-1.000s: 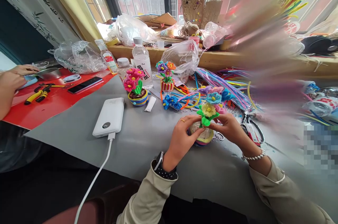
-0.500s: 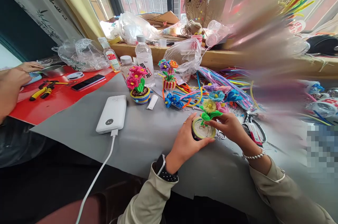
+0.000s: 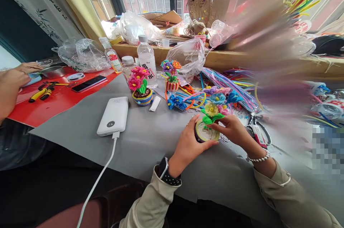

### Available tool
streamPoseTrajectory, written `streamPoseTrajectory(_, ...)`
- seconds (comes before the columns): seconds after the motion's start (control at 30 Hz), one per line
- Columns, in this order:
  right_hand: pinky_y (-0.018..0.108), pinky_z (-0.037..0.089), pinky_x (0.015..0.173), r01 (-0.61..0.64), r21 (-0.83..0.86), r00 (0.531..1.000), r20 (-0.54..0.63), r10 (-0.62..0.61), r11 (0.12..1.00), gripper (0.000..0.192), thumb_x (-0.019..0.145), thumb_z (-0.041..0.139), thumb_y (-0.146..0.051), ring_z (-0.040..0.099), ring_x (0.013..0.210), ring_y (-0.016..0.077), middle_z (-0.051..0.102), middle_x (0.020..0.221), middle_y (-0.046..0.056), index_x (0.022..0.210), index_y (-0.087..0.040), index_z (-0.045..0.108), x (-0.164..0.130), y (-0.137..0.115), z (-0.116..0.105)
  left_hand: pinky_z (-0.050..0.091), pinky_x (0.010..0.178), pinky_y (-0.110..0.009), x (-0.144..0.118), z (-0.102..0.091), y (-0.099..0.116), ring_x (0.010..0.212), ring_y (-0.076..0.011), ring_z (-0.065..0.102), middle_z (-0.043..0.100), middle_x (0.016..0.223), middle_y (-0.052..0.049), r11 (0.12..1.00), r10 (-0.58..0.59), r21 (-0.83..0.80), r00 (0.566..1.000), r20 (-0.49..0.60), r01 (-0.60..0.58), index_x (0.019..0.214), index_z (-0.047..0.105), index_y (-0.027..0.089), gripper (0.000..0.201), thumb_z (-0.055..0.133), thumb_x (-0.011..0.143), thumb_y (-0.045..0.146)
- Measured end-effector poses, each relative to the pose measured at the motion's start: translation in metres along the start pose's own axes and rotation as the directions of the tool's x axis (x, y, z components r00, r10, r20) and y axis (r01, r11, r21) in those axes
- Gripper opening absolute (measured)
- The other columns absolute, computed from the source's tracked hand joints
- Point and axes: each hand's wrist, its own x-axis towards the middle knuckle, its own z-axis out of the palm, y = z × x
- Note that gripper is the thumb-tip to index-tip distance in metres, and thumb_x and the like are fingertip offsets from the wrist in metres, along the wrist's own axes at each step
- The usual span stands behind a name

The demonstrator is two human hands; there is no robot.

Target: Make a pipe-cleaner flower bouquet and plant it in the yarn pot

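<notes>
Left hand (image 3: 188, 142) cups the pot (image 3: 205, 133) on the worktop (image 3: 139, 142); right hand (image 3: 232, 129) pinches the flowers' (image 3: 215, 104) stem at its mouth; seating them seems underway; next calls for steady downward pressure.

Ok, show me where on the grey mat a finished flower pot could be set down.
Bare grey mat lies between the white power bank and the left hand, which holds the small round pot of pipe-cleaner flowers with the right hand. Another bare strip runs along the near edge. It is crowded behind: loose coloured pipe cleaners, scissors, two finished pots.
</notes>
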Motion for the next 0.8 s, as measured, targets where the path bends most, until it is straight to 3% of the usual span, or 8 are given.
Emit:
streamPoseTrajectory(0.47,0.025,0.041,0.051,-0.009,-0.098,0.999,-0.052,0.004,0.995,0.022,0.076,0.052,-0.038,0.052,0.057,0.0148,0.06,0.061,0.001,0.074,-0.019,0.063,-0.0026,-0.0043,0.0027,0.034,0.098,-0.037,0.0,0.0006,-0.0012,0.115,-0.0225,0.043,0.046,0.126,-0.009,1.0,0.003,-0.017,1.0,-0.01,-0.003,0.122,0.035,0.02,0.08,0.07,0.055,0.044)
streamPoseTrajectory(0.67,0.025,0.042,0.053,-0.005,-0.086,0.998,-0.067,-0.001,0.996,0.023,0.076,0.051,-0.038,0.055,0.062,0.0154,0.064,0.073,0.003,0.076,-0.02,0.064,-0.0042,-0.0054,0.0015,0.036,0.096,-0.037,-0.0002,0.0007,-0.001,0.112,-0.0227,0.046,0.049,0.122,-0.008,0.998,0.002,-0.058,1.0,-0.01,-0.003,0.121,0.037,0.021,0.077,0.071,0.055,0.042)
streamPoseTrajectory(0.8,0.025,0.041,0.052,-0.001,-0.113,0.998,-0.061,-0.006,0.994,0.021,0.076,0.052,-0.036,0.054,0.061,0.0154,0.064,0.071,0.003,0.074,-0.02,0.064,-0.0043,-0.0052,0.001,0.036,0.096,-0.036,-0.0002,0.0006,-0.0014,0.112,-0.0226,0.046,0.048,0.122,-0.008,0.998,0.003,-0.06,1.0,-0.012,-0.004,0.121,0.036,0.022,0.077,0.071,0.055,0.041)
